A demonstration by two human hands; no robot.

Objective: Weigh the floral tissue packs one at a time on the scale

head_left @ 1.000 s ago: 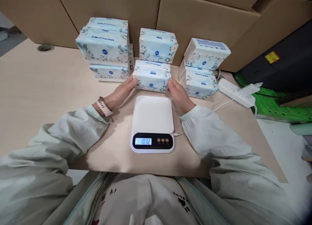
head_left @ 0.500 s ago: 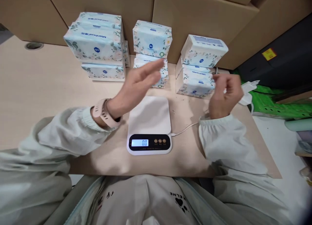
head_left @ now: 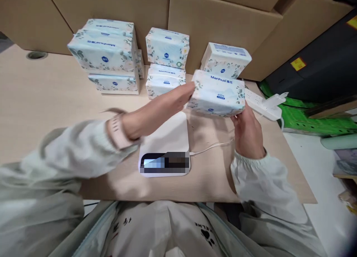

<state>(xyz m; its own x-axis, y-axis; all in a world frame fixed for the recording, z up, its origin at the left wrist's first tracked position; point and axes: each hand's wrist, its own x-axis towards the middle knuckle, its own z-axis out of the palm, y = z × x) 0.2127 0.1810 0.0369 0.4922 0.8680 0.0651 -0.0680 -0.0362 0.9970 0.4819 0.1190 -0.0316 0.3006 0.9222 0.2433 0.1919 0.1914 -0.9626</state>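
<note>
A floral light-blue tissue pack point(head_left: 219, 95) is held between my two hands, tilted, in front of the right stack. My left hand point(head_left: 167, 104) presses its left side with the fingers partly hidden behind the pack. My right hand point(head_left: 248, 132) grips its lower right corner. Below and to the left of the pack lies a white kitchen scale point(head_left: 167, 136) with a bare platform; its display is pixelated and cannot be read. Another tissue pack point(head_left: 227, 60) stands behind the held one.
Two tissue packs point(head_left: 167, 47) are stacked in the middle, and a larger stack point(head_left: 103, 56) stands on the left. Cardboard boxes point(head_left: 217, 23) line the back of the table. A white power strip point(head_left: 264, 104) lies at the right, and a white cable point(head_left: 212, 149) runs from the scale.
Both hands have closed on a tissue pack from the right stack and brought it up and toward me. The view has shifted slightly.
</note>
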